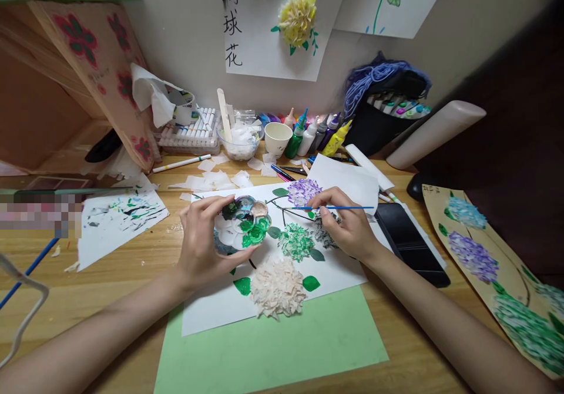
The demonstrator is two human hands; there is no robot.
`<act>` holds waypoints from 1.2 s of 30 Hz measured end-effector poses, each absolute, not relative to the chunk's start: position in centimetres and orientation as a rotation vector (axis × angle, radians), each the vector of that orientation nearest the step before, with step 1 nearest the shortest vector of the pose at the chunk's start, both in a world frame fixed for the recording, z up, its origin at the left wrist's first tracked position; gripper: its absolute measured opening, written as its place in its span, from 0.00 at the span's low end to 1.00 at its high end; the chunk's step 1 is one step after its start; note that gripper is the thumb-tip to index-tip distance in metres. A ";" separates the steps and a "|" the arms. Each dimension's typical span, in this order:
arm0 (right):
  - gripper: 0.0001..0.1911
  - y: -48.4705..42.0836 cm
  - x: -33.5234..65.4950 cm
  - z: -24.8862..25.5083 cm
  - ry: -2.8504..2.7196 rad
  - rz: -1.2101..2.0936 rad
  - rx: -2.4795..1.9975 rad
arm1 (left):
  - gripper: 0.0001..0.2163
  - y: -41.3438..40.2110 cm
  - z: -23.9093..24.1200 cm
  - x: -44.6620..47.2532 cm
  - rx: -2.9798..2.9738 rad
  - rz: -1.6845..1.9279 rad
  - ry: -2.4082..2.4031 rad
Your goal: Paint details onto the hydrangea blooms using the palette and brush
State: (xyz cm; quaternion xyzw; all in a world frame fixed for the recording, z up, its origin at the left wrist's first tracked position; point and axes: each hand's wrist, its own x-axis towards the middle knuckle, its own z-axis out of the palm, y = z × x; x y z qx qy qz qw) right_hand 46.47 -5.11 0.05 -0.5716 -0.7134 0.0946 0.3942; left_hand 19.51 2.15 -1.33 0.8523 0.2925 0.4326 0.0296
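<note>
The wooden desk (pixel 136 300) carried paper (pixel 211 312) bearing ruffled flowers (pixel 278 287), plus a clear bowl (pixel 240 152) of scraps (pixel 241 135). Over the paper, the left hand (pixel 200 244) gripped a round palette (pixel 224 233) of green and white paint (pixel 254 235), the right hand (pixel 348 229) a brush (pixel 359 207).

A pale grey wall (pixel 185 24) rises behind the wood-grained counter (pixel 145 247); two paper sheets (pixel 259 47) hang on it, one bearing a yellow hydrangea (pixel 298 19) and black Chinese characters (pixel 232 23), the other a green-stemmed drawing (pixel 382 0); a dark brown panel (pixel 520 112) closes the right side; light is soft, dimming toward the upper right.
</note>
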 end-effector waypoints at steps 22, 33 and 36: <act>0.07 -5.1 46.5 0.4 -1.845 0.195 -1.434 | 0.39 2.2 -1.4 19.6 2.632 1.339 0.915; 0.07 -5.0 46.5 0.5 -1.873 0.195 -1.416 | 0.39 2.1 -1.3 19.6 2.636 1.340 0.916; 0.07 -4.9 46.6 0.4 -1.887 0.193 -1.425 | 0.39 2.1 -1.3 19.6 2.634 1.344 0.919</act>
